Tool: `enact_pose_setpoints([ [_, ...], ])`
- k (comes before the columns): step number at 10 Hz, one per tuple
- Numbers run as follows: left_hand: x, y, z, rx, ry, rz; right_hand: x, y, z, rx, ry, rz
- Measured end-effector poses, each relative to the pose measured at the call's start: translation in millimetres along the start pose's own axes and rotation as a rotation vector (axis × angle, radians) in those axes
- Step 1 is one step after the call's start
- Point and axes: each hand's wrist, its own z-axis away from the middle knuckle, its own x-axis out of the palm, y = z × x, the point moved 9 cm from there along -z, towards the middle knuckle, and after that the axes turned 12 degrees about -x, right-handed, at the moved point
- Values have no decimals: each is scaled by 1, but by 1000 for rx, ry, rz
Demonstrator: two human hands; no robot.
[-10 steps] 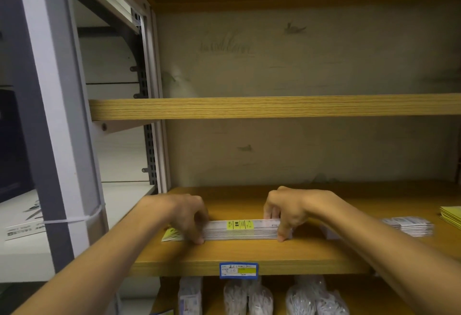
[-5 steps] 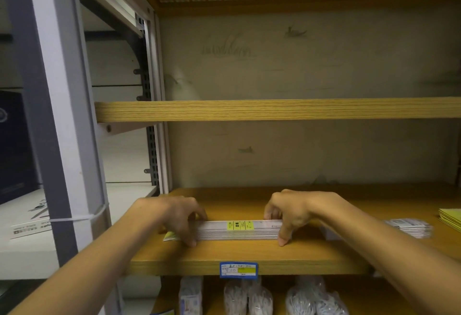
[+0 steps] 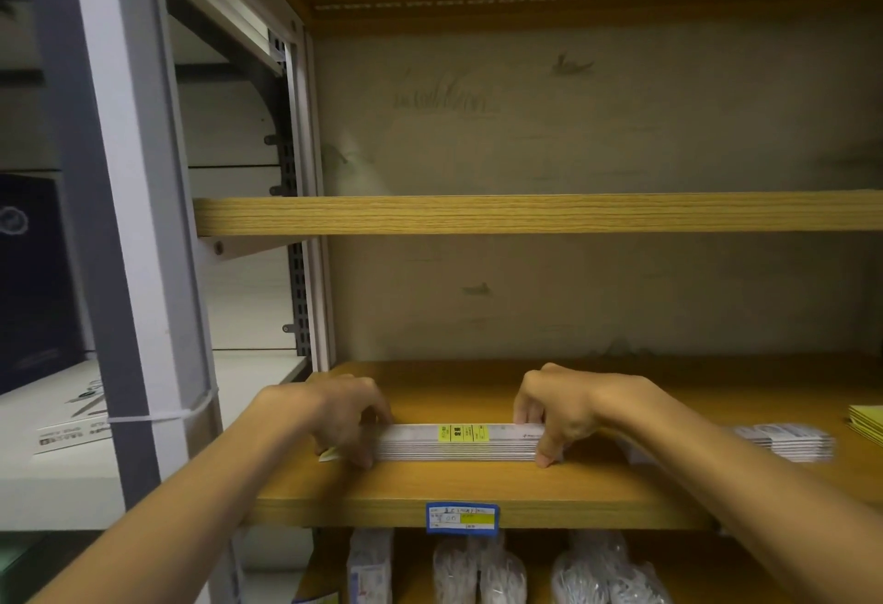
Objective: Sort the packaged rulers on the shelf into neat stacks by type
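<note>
A stack of white packaged rulers (image 3: 458, 442) with a yellow label on top lies lengthwise on the wooden shelf (image 3: 478, 489). My left hand (image 3: 341, 417) grips its left end, fingers curled over the top and front. My right hand (image 3: 559, 410) grips the right end, thumb down the front face. A yellow-tipped package (image 3: 329, 454) pokes out under the left hand. A second, lower stack of white packaged rulers (image 3: 788, 441) lies further right on the same shelf, partly behind my right forearm.
Yellow packets (image 3: 867, 424) sit at the shelf's far right edge. A blue and yellow price tag (image 3: 462, 517) is on the shelf front. Bagged white items (image 3: 482, 570) fill the shelf below. A grey upright post (image 3: 119, 221) stands at left.
Both hands stay on the stack's ends; the left hand has slid slightly inward along it. The view has shifted a little.
</note>
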Motion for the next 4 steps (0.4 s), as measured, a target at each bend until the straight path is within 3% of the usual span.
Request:
enact_pose_setpoints([
  [2, 3, 0, 6, -26, -30, 94, 1, 1, 2, 18, 39, 52],
  [3, -2, 2, 9, -35, 23, 125, -1, 3, 14, 54, 152, 36],
  [4, -14, 11, 14, 11, 189, 166, -6, -5, 26, 11, 315, 20],
])
